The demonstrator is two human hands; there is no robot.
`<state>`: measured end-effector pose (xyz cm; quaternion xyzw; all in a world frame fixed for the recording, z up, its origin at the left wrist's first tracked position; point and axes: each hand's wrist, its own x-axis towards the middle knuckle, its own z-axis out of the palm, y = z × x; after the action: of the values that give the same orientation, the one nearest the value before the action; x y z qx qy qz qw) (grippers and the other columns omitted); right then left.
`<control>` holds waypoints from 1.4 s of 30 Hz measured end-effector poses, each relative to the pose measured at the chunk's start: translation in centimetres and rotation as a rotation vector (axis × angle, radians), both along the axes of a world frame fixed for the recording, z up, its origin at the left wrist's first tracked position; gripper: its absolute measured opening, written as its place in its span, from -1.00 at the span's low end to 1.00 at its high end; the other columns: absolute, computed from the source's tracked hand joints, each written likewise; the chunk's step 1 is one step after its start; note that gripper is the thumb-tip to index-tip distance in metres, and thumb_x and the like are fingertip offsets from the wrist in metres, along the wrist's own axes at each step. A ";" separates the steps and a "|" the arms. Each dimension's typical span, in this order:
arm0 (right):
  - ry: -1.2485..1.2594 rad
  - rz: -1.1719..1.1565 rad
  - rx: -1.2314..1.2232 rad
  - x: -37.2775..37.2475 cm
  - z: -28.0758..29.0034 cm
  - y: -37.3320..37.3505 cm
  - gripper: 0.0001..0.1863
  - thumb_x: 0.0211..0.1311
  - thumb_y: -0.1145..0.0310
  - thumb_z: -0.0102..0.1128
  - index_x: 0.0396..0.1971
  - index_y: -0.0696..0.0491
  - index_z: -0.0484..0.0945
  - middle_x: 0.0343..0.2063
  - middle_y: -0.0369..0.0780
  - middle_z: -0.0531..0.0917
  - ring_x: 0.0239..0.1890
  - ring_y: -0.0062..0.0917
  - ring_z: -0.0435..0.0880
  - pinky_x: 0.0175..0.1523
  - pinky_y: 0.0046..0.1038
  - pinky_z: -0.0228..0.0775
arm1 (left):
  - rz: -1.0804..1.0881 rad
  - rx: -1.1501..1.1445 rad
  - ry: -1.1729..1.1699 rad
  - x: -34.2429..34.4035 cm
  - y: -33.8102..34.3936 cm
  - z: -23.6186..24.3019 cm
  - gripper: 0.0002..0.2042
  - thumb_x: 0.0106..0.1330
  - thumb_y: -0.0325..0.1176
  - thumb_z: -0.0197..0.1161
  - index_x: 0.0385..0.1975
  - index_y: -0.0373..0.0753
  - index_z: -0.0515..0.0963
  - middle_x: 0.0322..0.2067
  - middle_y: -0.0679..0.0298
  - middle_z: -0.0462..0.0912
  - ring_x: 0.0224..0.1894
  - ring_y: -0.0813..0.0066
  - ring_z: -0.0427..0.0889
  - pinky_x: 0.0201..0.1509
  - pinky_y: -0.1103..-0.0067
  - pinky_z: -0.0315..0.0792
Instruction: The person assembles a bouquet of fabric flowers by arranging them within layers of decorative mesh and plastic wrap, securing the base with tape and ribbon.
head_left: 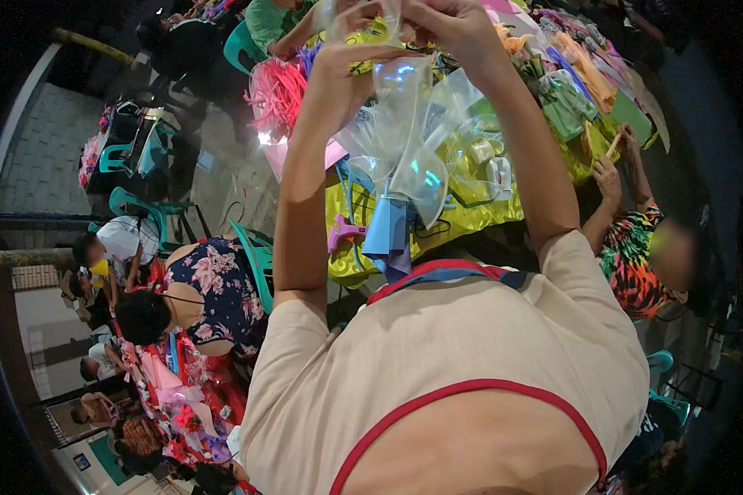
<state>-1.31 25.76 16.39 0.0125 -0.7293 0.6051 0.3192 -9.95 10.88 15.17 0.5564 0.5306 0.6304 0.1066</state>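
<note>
Both my arms stretch up to the top edge of the head view. My left hand (345,73) is closed on a clear plastic sheet (404,87), its thumb reaching across. My right hand (450,23) pinches the same sheet near the top edge, where part of it is cut off. Below my hands, more clear plastic wrap (422,181) fans out above a folded blue paper wrap (386,227) at the table's near edge. Left of this lies a pink glue gun (344,233).
Shiny yellow-green cloth (479,216) covers the table. Pink fuzzy stems (276,95) lie left, a clear tape roll (482,149) right of centre. At right a co-worker's hands (609,173) hold a thin stick. Green chairs (256,262) and other people surround the table.
</note>
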 end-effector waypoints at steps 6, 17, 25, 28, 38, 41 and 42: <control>0.024 0.155 0.081 1.9 1.4 -2.2 -0.54 0.04 0.20 0.15 -0.07 0.09 0.34 -0.35 -0.21 0.50 -0.37 -0.65 0.45 -0.28 -0.57 0.33 | 0.438 -0.122 0.334 -0.6 -0.6 -1.7 -0.86 -0.04 -0.45 0.23 -0.44 -0.30 0.55 -0.47 0.22 0.57 -0.42 0.48 0.55 -0.38 0.59 0.40; -0.248 -0.015 -0.116 6.4 -5.5 3.2 -0.74 0.06 0.24 0.14 -0.31 0.09 0.57 -0.54 -0.38 0.52 -0.45 -0.74 0.48 -0.36 -0.69 0.31 | 0.496 -0.173 0.642 -3.7 -5.6 -2.1 -0.68 -0.07 -0.48 0.30 -0.24 -0.31 0.49 -0.24 0.25 0.52 -0.34 0.55 0.52 -0.24 0.65 0.43; -0.346 -0.324 -0.412 15.6 -11.2 9.2 -0.74 0.09 0.37 0.10 -0.23 0.16 0.48 -0.45 -0.36 0.53 -0.39 -0.71 0.49 -0.26 -0.66 0.33 | 0.498 -0.429 -0.175 -8.7 -19.0 -9.9 -0.79 0.12 -0.40 0.15 -0.24 -0.26 0.53 -0.27 0.29 0.54 -0.28 0.60 0.48 -0.16 0.66 0.35; -0.284 -0.143 -0.348 17.1 -11.9 7.6 -0.77 0.05 0.42 0.11 -0.26 0.18 0.49 -0.21 -0.24 0.51 -0.16 -0.63 0.44 -0.01 -0.60 0.20 | 0.489 -0.841 -0.413 -7.0 -21.0 -12.4 -0.70 0.06 -0.29 0.20 -0.21 -0.27 0.50 -0.36 0.19 0.58 -0.25 0.43 0.54 -0.14 0.61 0.37; -0.168 0.170 -0.114 14.1 -7.0 2.3 -0.82 0.05 0.40 0.09 -0.35 0.16 0.50 -0.14 -0.08 0.47 -0.19 -0.38 0.51 -0.08 -0.42 0.32 | 0.628 -0.721 0.521 7.5 -7.4 -17.3 -0.64 -0.21 -0.33 0.35 -0.35 -0.23 0.48 -0.27 0.18 0.39 -0.16 0.18 0.33 -0.13 0.44 0.25; -0.032 0.214 -0.232 14.4 -4.7 1.9 -0.82 0.06 0.36 0.08 -0.37 0.14 0.49 -0.25 -0.01 0.52 -0.17 -0.25 0.51 -0.12 -0.35 0.34 | 0.614 -0.668 0.646 7.5 -6.2 -18.8 -0.63 -0.18 -0.27 0.33 -0.30 -0.20 0.48 -0.20 0.20 0.39 -0.16 0.18 0.34 -0.10 0.41 0.25; -0.003 0.243 -0.212 14.4 -4.1 1.8 -0.82 0.05 0.42 0.07 -0.35 0.17 0.48 -0.28 -0.05 0.54 -0.18 -0.33 0.52 -0.12 -0.42 0.35 | 0.631 -0.611 0.644 7.3 -6.0 -19.2 -0.70 -0.11 -0.28 0.28 -0.33 -0.19 0.47 -0.30 0.18 0.44 -0.19 0.20 0.37 -0.10 0.39 0.25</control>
<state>13.05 27.58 12.27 0.0658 -0.6549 0.7129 0.2419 -2.63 4.86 -3.99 0.4789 0.8367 0.2464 -0.0990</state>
